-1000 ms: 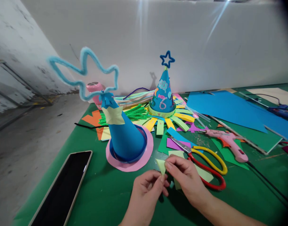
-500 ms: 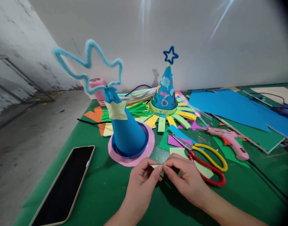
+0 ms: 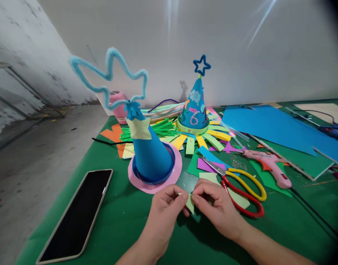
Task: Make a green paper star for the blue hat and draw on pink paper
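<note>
A small pale-green piece of paper [image 3: 190, 203] is pinched between my left hand [image 3: 167, 211] and my right hand [image 3: 214, 208], thumbs on its near face. Just beyond my left hand stands a blue paper cone hat [image 3: 152, 154] with a pink brim [image 3: 141, 187] and a pale-yellow paper star [image 3: 141, 129]. A light-blue fuzzy pipe-cleaner shape [image 3: 109, 70] rises from its tip. Scissors [image 3: 232, 180] with red and yellow handles lie beside my right hand, partly over pale-green paper [image 3: 242, 198].
A phone [image 3: 77, 217] lies at the left. Behind are a decorated cone hat [image 3: 195, 106], green pipe cleaners [image 3: 163, 129] and a pink bottle [image 3: 118, 110]. To the right lie a pink glue gun [image 3: 271, 165] with its cord and blue paper sheets [image 3: 268, 125].
The small paper has turned in my fingers, so more of its face shows below the fingertips. The camera view has shifted slightly; the things on the table stay put.
</note>
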The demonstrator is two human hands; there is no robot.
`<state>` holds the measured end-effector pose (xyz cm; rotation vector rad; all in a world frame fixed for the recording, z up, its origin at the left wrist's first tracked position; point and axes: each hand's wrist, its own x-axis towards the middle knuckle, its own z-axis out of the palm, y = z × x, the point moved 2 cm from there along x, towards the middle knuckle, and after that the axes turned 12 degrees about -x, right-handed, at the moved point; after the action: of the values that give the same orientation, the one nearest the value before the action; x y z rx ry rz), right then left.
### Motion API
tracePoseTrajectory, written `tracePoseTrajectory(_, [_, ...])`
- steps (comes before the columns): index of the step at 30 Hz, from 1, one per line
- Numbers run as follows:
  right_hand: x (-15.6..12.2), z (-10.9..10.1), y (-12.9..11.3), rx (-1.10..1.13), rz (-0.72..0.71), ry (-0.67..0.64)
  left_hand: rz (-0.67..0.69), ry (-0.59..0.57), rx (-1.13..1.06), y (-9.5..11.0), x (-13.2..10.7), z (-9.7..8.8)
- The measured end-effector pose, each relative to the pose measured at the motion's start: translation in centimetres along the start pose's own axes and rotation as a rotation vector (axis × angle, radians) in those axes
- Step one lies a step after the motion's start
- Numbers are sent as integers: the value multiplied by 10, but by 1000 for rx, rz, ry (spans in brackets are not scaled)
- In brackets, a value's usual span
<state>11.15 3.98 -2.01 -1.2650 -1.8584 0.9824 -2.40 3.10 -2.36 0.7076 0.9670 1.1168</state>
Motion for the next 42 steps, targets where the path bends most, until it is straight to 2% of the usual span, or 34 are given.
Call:
tracePoseTrajectory(4, [2,-1,1,99,53,-15,-23,-1,18,0,0,0])
tracePoseTrajectory(9, [1,-1,2,132,49,-33,-20,33,-37,2,1,-2])
tracePoseTrajectory(15, [-1,-10,13,177,36,50,40,197,-178,8,6,-11])
tracePoseTrajectory(17, [-1,-10,15,174,54,56,27,167,-155,6,5,-8])
tracePoseTrajectory(21, [-1,-5,10,97,52,17,-47,15,-83,-4,0,2])
tracePoseTrajectory(23, [-1,-2,6,54,31,-3,-44,-9,-64,-6,-1,3])
tracePoseTrajectory(27, [-1,-2,4,45,3,-32,13,11,30,-4,1,-1])
tracePoseTrajectory(33, [0,-9,11,97,145,12,19,68,54,0,4,-6])
tracePoseTrajectory(37, [1,-3,9,81,111,-37,-8,45,110,-3,3,-4])
tracePoseTrajectory(42, [1,0,5,10,74,2,-6,36,160,-5,3,-3])
